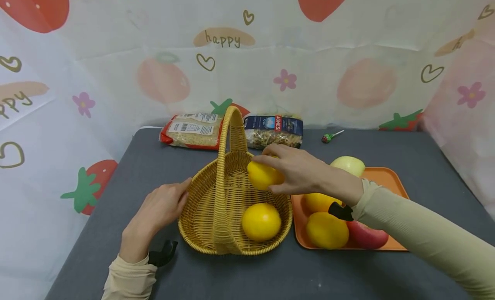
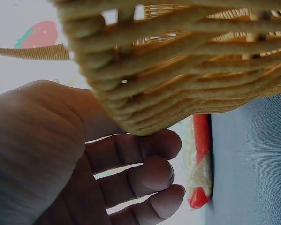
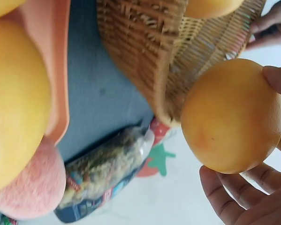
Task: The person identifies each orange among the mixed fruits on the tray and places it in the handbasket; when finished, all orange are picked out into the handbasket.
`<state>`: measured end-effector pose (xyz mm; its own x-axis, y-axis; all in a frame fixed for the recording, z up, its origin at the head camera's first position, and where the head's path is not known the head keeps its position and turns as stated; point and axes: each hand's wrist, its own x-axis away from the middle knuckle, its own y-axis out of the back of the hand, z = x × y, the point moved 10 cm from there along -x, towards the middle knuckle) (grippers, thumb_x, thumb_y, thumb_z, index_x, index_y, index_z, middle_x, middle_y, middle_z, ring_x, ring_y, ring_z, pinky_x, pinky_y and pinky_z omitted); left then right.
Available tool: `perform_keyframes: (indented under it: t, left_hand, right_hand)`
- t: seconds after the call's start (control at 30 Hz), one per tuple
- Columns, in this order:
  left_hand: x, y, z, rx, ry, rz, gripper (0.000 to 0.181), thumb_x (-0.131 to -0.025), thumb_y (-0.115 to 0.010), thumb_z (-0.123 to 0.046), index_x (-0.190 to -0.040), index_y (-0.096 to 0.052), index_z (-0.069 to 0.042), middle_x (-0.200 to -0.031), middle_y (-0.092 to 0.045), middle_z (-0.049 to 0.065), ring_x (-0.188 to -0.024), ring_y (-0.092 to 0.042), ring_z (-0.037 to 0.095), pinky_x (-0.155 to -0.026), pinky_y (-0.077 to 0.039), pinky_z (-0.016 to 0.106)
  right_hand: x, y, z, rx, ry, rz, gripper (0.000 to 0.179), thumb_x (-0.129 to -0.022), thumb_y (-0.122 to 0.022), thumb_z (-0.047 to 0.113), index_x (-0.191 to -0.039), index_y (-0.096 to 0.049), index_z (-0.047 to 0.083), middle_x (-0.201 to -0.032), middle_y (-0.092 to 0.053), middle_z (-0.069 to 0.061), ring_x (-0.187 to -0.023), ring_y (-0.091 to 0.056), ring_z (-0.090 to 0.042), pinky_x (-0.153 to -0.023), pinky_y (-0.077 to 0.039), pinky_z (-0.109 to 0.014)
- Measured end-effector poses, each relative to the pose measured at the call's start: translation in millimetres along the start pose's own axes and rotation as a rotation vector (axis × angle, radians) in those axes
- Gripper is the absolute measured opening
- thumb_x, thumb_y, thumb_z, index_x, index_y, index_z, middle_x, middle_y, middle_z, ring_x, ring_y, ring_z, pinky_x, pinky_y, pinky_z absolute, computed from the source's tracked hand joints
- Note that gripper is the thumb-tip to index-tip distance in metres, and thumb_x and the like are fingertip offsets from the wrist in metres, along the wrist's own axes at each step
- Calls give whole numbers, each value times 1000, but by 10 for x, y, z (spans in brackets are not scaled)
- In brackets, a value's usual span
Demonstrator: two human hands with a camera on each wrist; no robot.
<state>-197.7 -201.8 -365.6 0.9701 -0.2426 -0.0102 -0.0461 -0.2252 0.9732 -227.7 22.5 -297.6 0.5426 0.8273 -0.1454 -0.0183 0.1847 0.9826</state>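
Note:
A wicker basket (image 1: pixel 201 225) with a tall arched handle stands mid-table. My left hand (image 1: pixel 164 205) grips its left rim; in the left wrist view several fingers (image 2: pixel 161 173) lie curled below the woven edge. Over the basket's right side my right hand (image 1: pixel 295 169) holds a round, yellow-orange orange (image 3: pixel 231 117) between thumb and fingers. Another orange (image 1: pixel 261 221) lies inside the basket, near its front right. To the right, the orange-coloured tray (image 1: pixel 386 179) holds more yellow fruit (image 1: pixel 327 231), a red-pink fruit (image 1: pixel 369 236) and a pale green fruit (image 1: pixel 349 165), partly hidden by my right forearm.
Behind the basket lie a red-edged bag of pale grains (image 1: pixel 193 130) and a dark blue pasta bag (image 1: pixel 274 130). A wrapped lollipop (image 1: pixel 328 138) is farther right. A patterned cloth hangs along the table's back.

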Motion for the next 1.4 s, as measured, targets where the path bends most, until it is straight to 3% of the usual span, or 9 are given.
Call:
perform_keyframes:
  t: [0.2, 0.33, 0.6, 1.03, 1.4]
  left_hand:
    - [13, 3, 4, 13, -8, -6, 44, -96, -57, -13, -139, -54, -1, -115, -70, 17, -72, -56, 16, -61, -46, 32]
    - [7, 7, 5, 21, -3, -10, 44, -97, -57, -14, -139, -54, -1, -115, -70, 17, -72, -56, 16, -61, -46, 32]
    - [1, 14, 1, 14, -7, -19, 44, -97, -56, -13, -139, -54, -1, -114, -71, 17, -70, -54, 15, -60, -43, 30]
    - [-6, 21, -14, 24, -2, -11, 43, -97, -55, -13, -139, -54, -1, -114, -70, 17, -69, -53, 15, -58, -41, 29]
    - [4, 33, -33, 11, -22, -10, 44, -97, -56, -12, -139, -53, 0, -115, -70, 17, -73, -56, 16, -60, -43, 31]
  right_hand:
    - [-96, -198, 107, -33, 15, 67, 63, -86, -70, 35, -143, -50, 18, -138, -53, -10, -115, -59, -25, -85, -53, -41]
    - [-131, -310, 121, -43, 5, 106, 62, -88, -68, 34, -145, -48, 18, -139, -52, -9, -115, -59, -23, -84, -53, -40]
    - [-166, -390, 147, -17, 17, 105, 60, -88, -70, 33, -143, -50, 18, -133, -52, -13, -97, -60, -22, -74, -52, -36]
    - [-191, -480, 169, 77, 87, 105, 57, -88, -71, 33, -138, -54, 12, -129, -62, -10, -112, -57, -28, -93, -48, -43]
    - [-164, -583, 185, 8, 82, 198, 54, -90, -70, 27, -139, -52, 11, -131, -61, -13, -116, -56, -29, -93, -50, -43]
